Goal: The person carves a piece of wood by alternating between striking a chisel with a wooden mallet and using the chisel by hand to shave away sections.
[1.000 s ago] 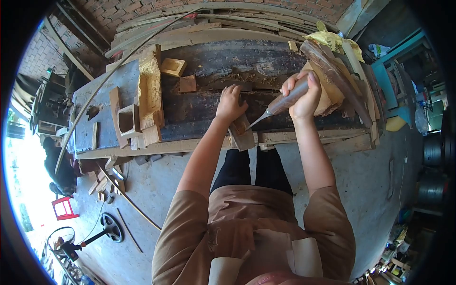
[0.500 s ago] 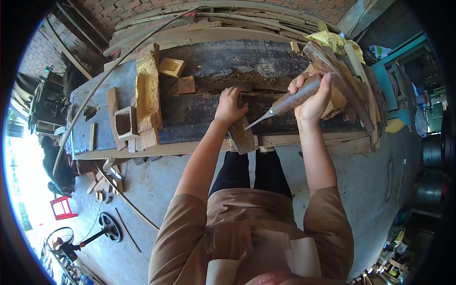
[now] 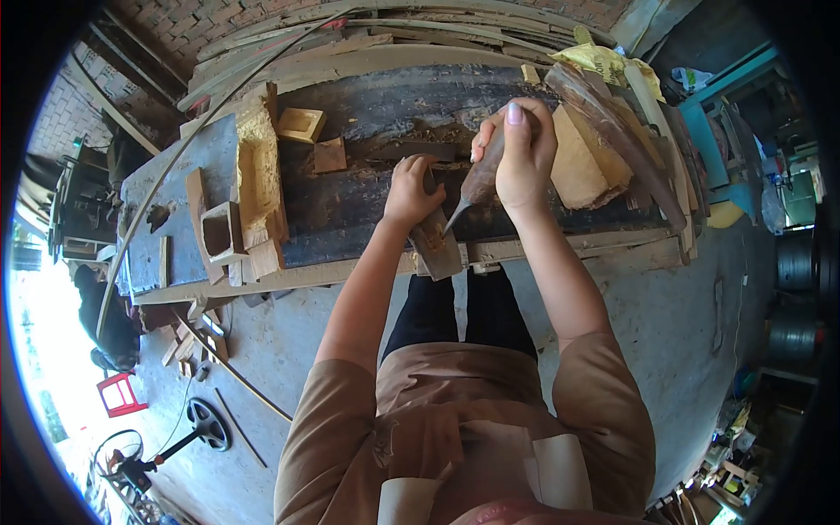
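Note:
My left hand is wrapped round the upper part of a small wooden block, pressing it on the near edge of the dark workbench. The block's lower end juts over the edge and has a carved spot. In my right hand, closed round its thick wooden handle, is a pointed chisel-like tool. The tool stands steeply tilted, its metal tip down beside the carved spot; whether it touches the wood is hard to tell.
Left on the bench lie a hollowed yellowish block, an open square box and a shallow wooden tray. To the right are a pale wood chunk and a long dark timber. A red stool stands on the floor.
My right hand has moved left and tipped the tool more upright, its tip shifting slightly nearer the bench edge. My left hand still holds the block. The view has shifted slightly.

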Action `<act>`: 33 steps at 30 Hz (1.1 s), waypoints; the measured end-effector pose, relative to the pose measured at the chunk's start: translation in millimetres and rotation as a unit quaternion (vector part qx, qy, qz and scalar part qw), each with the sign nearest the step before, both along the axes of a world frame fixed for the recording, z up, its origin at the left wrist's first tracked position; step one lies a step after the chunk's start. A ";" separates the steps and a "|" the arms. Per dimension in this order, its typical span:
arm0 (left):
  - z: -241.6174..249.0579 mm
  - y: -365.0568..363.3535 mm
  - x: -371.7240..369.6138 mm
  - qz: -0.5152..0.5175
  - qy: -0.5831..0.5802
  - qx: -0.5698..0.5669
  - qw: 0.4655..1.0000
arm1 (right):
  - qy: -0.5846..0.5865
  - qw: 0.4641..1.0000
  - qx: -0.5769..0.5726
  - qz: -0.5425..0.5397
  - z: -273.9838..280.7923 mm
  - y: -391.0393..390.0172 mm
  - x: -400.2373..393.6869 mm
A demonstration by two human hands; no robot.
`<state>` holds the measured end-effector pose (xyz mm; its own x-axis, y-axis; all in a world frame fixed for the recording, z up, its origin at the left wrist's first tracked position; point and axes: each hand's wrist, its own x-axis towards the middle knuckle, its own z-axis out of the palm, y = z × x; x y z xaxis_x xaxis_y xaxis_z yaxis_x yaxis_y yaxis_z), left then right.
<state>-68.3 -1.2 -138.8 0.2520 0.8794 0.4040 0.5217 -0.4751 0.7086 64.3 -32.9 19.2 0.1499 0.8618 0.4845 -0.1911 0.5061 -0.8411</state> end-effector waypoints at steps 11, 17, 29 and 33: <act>-0.6 2.8 9.3 0.004 0.024 0.054 0.998 | 0.011 0.999 0.007 -0.052 -9.0 -16.5 8.0; 44.9 -7.3 17.6 -0.017 -0.161 -0.038 0.986 | -0.006 0.997 0.008 -0.071 -15.4 -31.9 8.2; 48.0 -91.1 -23.5 0.055 -0.089 0.032 0.994 | -0.105 0.974 -0.048 -0.193 -87.9 -33.6 21.7; 7.4 -151.8 -33.3 0.037 -0.013 -0.020 0.999 | -0.103 0.979 -0.035 -0.175 -84.2 -31.6 25.5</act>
